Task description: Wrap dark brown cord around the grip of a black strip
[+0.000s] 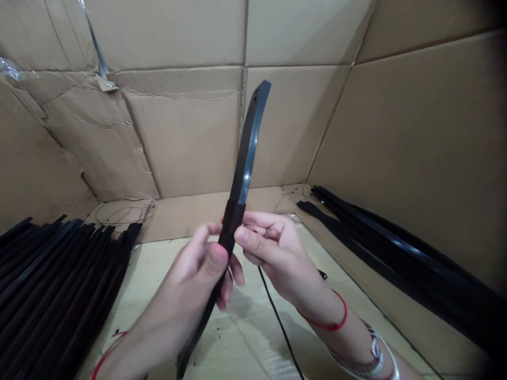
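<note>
A long, slightly curved black strip (249, 142) with a glossy edge stands slanted in front of me, and small holes show near its top end. Dark cord is wound in tight turns around its middle, forming a wrapped band (234, 216). Just below that band, my left hand (198, 269) is closed around the strip, thumb in front and fingers behind. My right hand (273, 248) pinches at the wrapped band's right side with thumb and fingers. From beneath the right hand a loose black cord (277, 311) hangs down towards the bottom edge.
Many similar dark strips (59, 279) lie side by side at the left. More black strips (380, 237) lean along the right cardboard wall. Cardboard panels (186, 132) enclose the pale work surface (158, 295). A small black item (323, 274) lies beyond my right wrist.
</note>
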The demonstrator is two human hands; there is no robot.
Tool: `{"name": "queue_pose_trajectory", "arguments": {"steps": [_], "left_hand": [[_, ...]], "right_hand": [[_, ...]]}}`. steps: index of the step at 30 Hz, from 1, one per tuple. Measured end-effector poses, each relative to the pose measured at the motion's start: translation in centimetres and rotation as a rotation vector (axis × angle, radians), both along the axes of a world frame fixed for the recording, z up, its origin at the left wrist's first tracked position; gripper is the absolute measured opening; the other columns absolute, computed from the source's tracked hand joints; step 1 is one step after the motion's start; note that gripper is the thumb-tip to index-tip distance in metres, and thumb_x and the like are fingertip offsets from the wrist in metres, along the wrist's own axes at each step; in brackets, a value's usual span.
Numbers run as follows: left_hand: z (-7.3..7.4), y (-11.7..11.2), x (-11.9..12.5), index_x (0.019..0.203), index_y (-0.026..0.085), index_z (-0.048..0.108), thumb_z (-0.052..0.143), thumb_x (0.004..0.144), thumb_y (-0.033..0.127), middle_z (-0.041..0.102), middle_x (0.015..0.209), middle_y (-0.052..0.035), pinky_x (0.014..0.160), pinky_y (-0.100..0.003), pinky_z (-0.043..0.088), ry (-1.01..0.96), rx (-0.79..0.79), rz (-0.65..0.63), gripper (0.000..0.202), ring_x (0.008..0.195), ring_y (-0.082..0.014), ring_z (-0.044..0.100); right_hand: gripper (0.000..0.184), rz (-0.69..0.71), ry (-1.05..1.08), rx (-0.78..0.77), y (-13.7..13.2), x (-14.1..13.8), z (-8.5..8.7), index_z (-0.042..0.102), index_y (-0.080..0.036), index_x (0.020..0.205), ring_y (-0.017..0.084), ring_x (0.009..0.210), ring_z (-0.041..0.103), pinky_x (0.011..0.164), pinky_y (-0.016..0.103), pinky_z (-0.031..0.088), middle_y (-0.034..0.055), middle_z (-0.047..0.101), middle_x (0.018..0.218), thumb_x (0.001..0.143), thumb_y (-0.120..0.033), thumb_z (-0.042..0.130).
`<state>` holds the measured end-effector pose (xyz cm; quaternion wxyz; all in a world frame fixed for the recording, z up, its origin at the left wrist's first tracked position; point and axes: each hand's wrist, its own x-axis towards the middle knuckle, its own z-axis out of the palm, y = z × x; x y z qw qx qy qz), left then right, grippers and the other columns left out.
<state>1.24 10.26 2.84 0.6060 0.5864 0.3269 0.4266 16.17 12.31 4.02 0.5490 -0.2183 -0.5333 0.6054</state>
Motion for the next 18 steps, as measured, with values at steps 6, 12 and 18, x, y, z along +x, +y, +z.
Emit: {"name": "queue_pose_trajectory", "arguments": {"steps": [6,12,18], "left_hand": [[0.0,-0.4,0.7,0.103,0.022,0.053,0.046,0.096,0.031,0.067,0.083,-0.0009,0.06,-0.024,0.041,0.566,0.595,0.52,0.013,0.069,-0.0138,0.061],[0.3,-1.0,0.4,0.08,0.02,0.05,0.041,0.099,0.038,0.051,0.061,0.0043,0.048,-0.017,0.037,0.307,0.364,0.421,0.028,0.05,-0.007,0.045],[0.6,-0.9,0.2,0.087,0.018,0.055,0.04,0.099,0.043,0.05,0.055,0.0051,0.034,-0.011,0.03,-0.275,-0.074,-0.054,0.032,0.034,-0.0028,0.035]], "right_hand": [[0.017,-0.094,-0.014,-0.019,0.0,-0.6,0.1,0.075,-0.012,0.085,0.002,0.046,0.032,0.04,0.015,0.029,-0.0044,0.048,0.057,0.069,-0.014,0.081],[0.022,-0.061,0.053,-0.149,-0.1,-0.7,-0.2,0.073,-0.013,0.089,0.001,0.042,0.021,0.037,0.017,0.013,-0.0062,0.046,0.052,0.071,-0.021,0.082],[0.017,0.045,0.054,0.035,-0.4,-0.3,-0.1,0.076,-0.018,0.097,0.003,0.046,0.025,0.039,0.018,0.014,-0.0029,0.048,0.058,0.081,-0.022,0.074]]}}
